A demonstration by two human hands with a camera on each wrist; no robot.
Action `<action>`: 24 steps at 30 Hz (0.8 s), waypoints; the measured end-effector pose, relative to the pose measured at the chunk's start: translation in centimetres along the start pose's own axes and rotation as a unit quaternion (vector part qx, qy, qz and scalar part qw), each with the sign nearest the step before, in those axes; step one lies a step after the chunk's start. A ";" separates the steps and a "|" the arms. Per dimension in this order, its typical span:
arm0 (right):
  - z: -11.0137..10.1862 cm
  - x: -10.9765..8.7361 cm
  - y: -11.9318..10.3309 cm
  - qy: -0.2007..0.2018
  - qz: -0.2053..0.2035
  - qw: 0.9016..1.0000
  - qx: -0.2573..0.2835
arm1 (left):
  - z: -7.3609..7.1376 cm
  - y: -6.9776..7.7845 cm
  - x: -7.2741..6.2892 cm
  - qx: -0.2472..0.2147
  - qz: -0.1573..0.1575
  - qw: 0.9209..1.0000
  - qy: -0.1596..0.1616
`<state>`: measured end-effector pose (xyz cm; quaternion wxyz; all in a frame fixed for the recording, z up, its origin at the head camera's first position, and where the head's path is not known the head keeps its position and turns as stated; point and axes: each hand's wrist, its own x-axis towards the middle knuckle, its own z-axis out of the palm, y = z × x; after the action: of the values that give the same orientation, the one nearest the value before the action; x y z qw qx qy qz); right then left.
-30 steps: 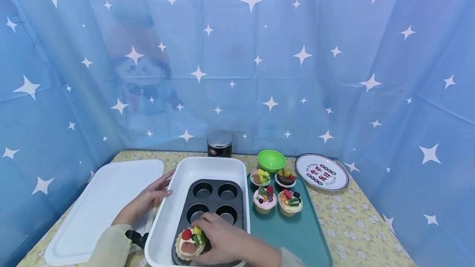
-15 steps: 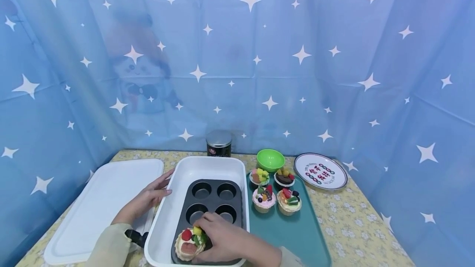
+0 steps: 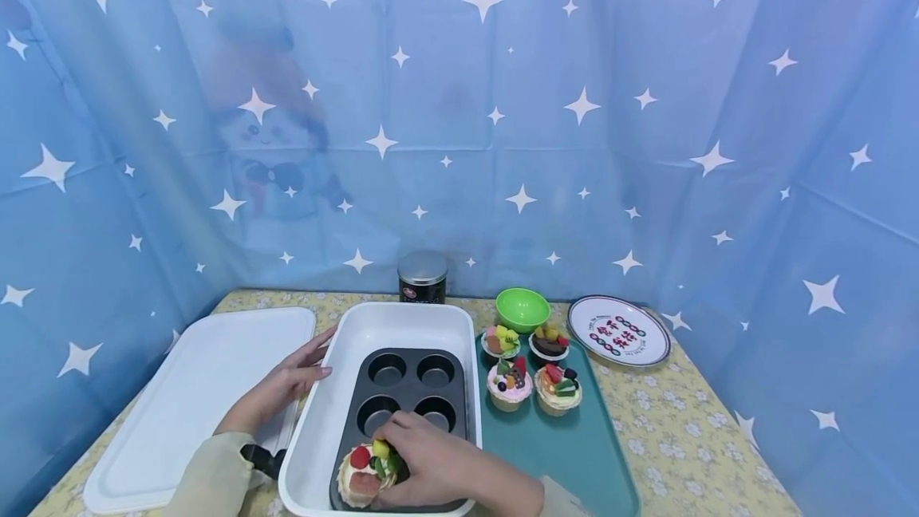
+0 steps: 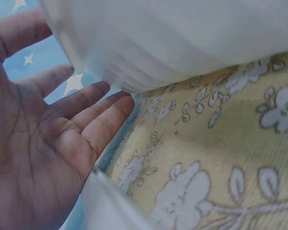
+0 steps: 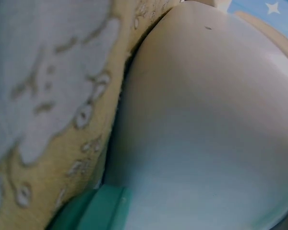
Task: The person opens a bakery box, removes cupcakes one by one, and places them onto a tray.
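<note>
A dark muffin tin (image 3: 412, 386) lies inside a white rectangular container (image 3: 313, 429) in the head view. My right hand (image 3: 431, 461) grips a fruit-topped cupcake (image 3: 364, 479) from its right side, over the near end of the tin. The cup beneath the cupcake is hidden. On the container's left side, my left hand (image 3: 283, 385) rests with extended fingers. The left wrist view shows that hand's fingers (image 4: 110, 117) loosely straight against the white wall. In the right wrist view the container's outer wall (image 5: 206, 120) fills much of the picture; the hand is out of sight there.
Several cupcakes (image 3: 510, 385) stand on a teal tray (image 3: 553, 461) at the right. Behind are a green bowl (image 3: 522, 310), a printed plate (image 3: 619, 330) and a dark tin with a silver lid (image 3: 422, 278). A white lid (image 3: 201, 405) lies at the left.
The head view has drifted very slightly. Both hands keep their places, and the cupcake stays in the right hand with hardly any motion.
</note>
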<state>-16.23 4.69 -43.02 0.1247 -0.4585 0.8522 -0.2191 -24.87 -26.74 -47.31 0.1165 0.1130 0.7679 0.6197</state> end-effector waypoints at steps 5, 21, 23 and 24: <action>0.0 0.0 -0.1 0.003 -0.002 1.000 -0.005 | 0.0 -0.1 0.0 0.001 0.000 1.000 0.000; 0.1 0.1 -0.2 0.004 -0.002 1.000 -0.021 | -0.1 -0.1 0.0 0.007 -0.005 1.000 -0.001; 0.1 0.1 -0.2 0.005 -0.003 1.000 -0.021 | -0.1 -0.1 0.1 0.006 -0.007 1.000 -0.001; 0.1 0.1 -0.2 0.005 -0.003 1.000 -0.022 | -0.1 -0.2 0.1 0.005 -0.007 1.000 -0.001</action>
<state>-16.14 4.46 -43.05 0.1096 -0.4627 0.8559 -0.2032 -25.00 -26.86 -47.44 0.1207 0.1093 0.7718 0.6147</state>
